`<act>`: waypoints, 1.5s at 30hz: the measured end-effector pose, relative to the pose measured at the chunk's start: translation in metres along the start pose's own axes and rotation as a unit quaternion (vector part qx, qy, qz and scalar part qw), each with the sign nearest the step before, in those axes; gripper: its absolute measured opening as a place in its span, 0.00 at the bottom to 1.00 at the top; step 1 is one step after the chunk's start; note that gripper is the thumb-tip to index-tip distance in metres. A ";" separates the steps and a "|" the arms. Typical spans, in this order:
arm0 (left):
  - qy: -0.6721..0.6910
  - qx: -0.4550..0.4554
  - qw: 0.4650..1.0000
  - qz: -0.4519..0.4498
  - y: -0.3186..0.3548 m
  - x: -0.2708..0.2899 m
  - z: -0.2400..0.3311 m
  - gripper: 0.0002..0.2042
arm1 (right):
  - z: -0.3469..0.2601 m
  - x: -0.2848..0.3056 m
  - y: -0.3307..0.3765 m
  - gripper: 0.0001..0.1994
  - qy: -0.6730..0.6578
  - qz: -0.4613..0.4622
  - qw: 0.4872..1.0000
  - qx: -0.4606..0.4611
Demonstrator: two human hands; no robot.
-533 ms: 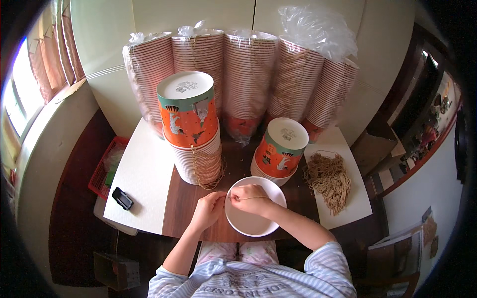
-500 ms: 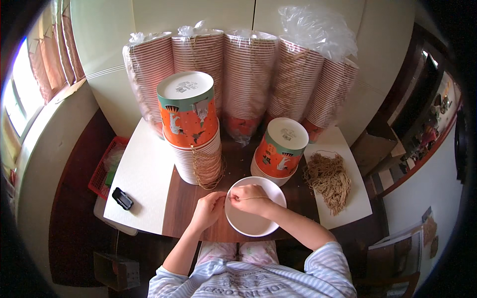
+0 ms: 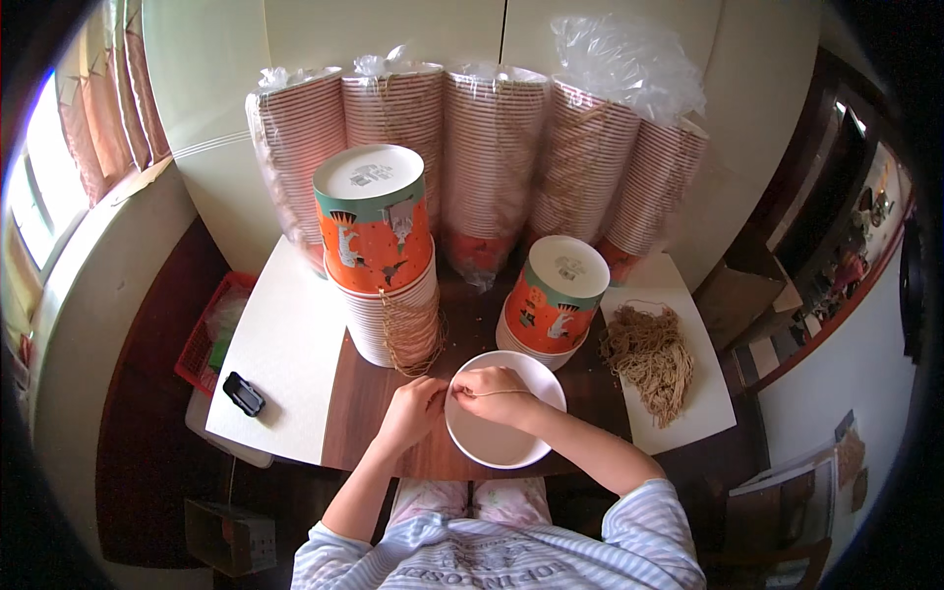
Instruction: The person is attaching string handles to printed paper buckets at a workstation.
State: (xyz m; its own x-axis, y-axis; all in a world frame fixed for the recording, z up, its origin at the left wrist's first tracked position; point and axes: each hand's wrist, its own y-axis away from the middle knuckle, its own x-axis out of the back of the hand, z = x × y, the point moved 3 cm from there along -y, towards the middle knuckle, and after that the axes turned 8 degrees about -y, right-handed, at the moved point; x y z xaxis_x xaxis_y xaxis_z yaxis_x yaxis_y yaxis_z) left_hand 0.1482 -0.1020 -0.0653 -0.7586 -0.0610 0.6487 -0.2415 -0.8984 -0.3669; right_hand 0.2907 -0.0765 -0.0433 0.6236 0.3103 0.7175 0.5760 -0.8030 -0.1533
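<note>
A round white-lined paper bucket [image 3: 506, 450] stands mouth up near the table's front edge. My right hand [image 3: 494, 389] reaches over its mouth, fingers closed on a thin tan cord [image 3: 508, 392] at the left rim. Just outside that rim is my left hand [image 3: 415, 405], its fingers pinched together; what they hold is hidden. Behind the hands on the left rises an upside-down stack of paper buckets [image 3: 379, 246], orange and green on top, with loops of cord [image 3: 410, 324] hanging down its side. A shorter upturned stack [image 3: 556, 295] stands behind the white bucket.
Several tall bucket stacks [image 3: 497, 157] in clear plastic line the wall side of the table. A tangled bundle of tan cords [image 3: 651, 362] lies on the right leaf. On the left leaf is a small black case [image 3: 243, 393], with a red basket [image 3: 208, 329] beyond the edge.
My left fingers have curled slightly at the rim. My right hand and the bucket stay almost where they were.
</note>
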 end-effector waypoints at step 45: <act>0.402 0.140 0.899 -0.104 0.020 0.008 0.030 0.12 | -0.026 0.016 0.073 0.43 0.031 -0.041 0.997 0.064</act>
State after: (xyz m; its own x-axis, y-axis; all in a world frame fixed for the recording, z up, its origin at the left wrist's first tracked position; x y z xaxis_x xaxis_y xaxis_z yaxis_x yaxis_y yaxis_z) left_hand 0.1551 -0.1335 -0.0476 -0.9341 0.3538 -0.0483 -0.3523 -0.9351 -0.0375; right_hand 0.3286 -0.1438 -0.0254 0.5395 0.3378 0.7712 0.6894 -0.7031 -0.1743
